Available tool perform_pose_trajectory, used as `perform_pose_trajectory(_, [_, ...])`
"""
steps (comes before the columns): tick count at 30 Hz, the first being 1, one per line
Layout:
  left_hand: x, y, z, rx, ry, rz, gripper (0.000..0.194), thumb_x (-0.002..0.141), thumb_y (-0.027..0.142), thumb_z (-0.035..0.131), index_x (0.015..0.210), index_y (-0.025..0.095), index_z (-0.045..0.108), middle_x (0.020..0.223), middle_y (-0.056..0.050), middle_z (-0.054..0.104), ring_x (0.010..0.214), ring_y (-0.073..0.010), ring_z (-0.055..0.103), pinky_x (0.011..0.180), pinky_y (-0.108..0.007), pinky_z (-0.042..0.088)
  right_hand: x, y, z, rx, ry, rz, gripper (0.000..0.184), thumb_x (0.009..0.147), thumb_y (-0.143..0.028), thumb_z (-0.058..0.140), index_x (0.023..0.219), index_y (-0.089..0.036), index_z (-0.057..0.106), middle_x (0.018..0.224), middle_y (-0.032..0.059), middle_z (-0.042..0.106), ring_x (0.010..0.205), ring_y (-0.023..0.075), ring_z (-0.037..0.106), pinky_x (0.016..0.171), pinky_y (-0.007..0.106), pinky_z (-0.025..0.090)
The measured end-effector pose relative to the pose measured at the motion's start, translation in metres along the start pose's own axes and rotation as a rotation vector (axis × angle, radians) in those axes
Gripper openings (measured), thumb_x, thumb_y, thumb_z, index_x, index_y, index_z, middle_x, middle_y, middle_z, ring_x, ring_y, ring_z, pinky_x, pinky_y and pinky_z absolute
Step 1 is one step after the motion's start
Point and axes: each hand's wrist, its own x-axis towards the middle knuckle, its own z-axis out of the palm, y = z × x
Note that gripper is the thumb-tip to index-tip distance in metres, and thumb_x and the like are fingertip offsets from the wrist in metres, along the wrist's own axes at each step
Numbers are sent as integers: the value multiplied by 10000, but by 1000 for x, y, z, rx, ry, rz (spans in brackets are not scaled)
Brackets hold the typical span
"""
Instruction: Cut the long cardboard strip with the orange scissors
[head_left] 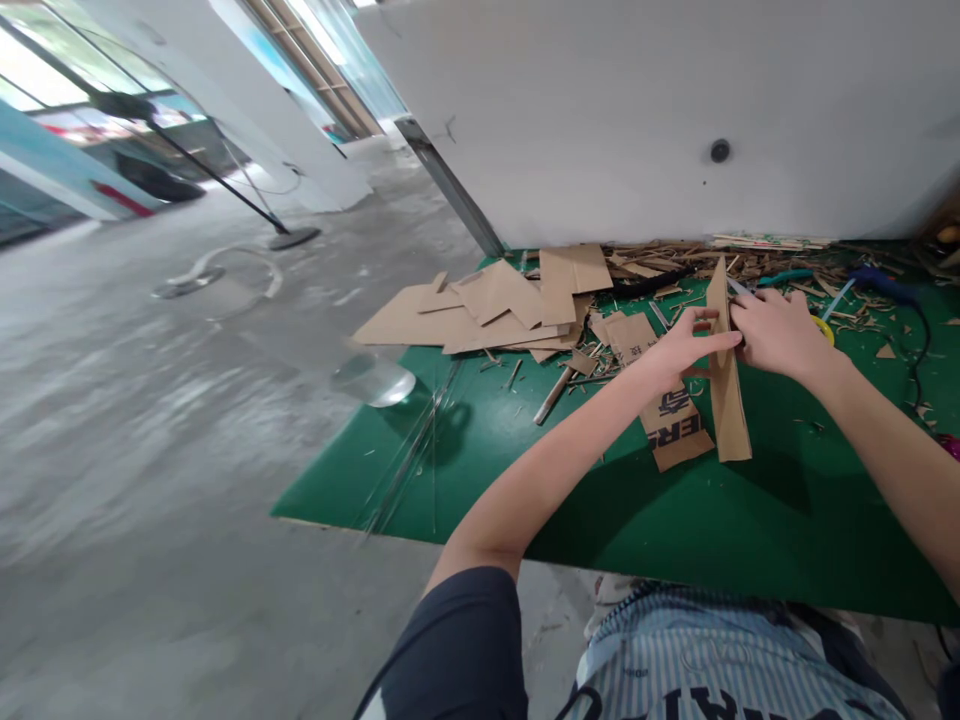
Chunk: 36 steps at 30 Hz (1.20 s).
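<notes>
A long narrow cardboard strip [729, 400] stands tilted on the green mat [525, 470], its tip pointing up toward the wall. My left hand [686, 345] pinches the strip's left side with thumb and fingers. My right hand [776, 330] grips the same strip from the right, fingers curled around its edge. Under the strip lies a printed cardboard piece [671, 425] with dark lettering.
Flat cardboard sheets [487, 305] lie piled at the mat's far left. Scraps, slivers and tools litter the back by the white wall [675, 120], including a yellow tape roll [825, 328] and a black cable [919, 350]. A clear round glass object [373, 378] sits at the mat's left edge.
</notes>
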Motion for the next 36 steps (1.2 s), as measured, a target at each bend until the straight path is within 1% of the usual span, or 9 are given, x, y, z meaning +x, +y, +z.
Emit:
perform_pose_trajectory(3, [2,5,-5,-68,63,116,724,751,369,826,1350,253,436,1600,-155,382,1286,-293,582,836,-357,593,0,2,-3,98,131,27,491,949,-392,484,1396,-209,574,1404,195,592,1313,459,468,996,646,380])
perform_pose_trajectory(6, [7,12,-14,-136,168,250,649,874,340,682,1436,272,366,1526,-109,488,1279,-236,602,925,-336,575,3,4,-6,333,225,59,554,952,-486,501,1430,-209,545,1479,166,553,1334,418,492,1038,572,421])
perform_pose_trajectory(10, [10,21,-29,-171,242,357,563,994,333,467,1519,253,282,1482,-96,552,1296,-197,597,992,-330,549,5,2,-16,798,158,37,601,988,-599,390,1443,-227,518,1470,121,575,1283,314,579,988,426,514])
perform_pose_trajectory(12, [9,24,-36,-163,230,382,579,999,351,447,1542,274,263,1524,-92,526,1321,-216,579,976,-348,560,3,3,-22,872,84,24,602,986,-623,377,1424,-243,540,1473,104,579,1277,301,591,978,406,525])
perform_pose_trajectory(16, [4,25,-50,73,240,411,841,894,362,668,1577,431,181,1638,-36,392,1426,-285,487,974,-391,558,0,13,-24,651,-130,-112,627,902,-631,536,1389,-241,597,1469,94,591,1297,328,586,1040,424,503])
perform_pose_trajectory(21, [-2,23,-56,260,3,455,1155,653,461,909,1573,457,211,1708,-56,226,1529,-357,338,1030,-413,525,6,24,-2,455,-355,-224,911,856,-634,573,1611,-185,332,1435,117,625,1443,357,459,1089,491,478])
perform_pose_trajectory(24, [-4,20,-54,290,-73,412,1179,624,524,909,1581,427,226,1697,-73,246,1540,-366,322,1068,-434,505,12,24,15,367,-387,-237,983,806,-649,618,1609,-159,335,1550,147,513,1529,370,321,1167,521,399])
perform_pose_trajectory(27, [-3,17,-53,306,-113,422,1182,613,531,908,1583,403,245,1662,-74,313,1533,-336,350,1106,-412,477,13,22,26,336,-402,-202,1051,748,-701,650,1601,-164,351,1622,166,406,1514,399,334,1141,529,421])
perform_pose_trajectory(36, [7,3,-56,428,-219,389,1140,630,415,886,1593,367,278,1577,-111,414,1470,-317,435,1115,-392,475,10,14,22,348,-442,-248,973,737,-677,675,1556,-226,405,1475,154,571,1333,405,538,982,484,515])
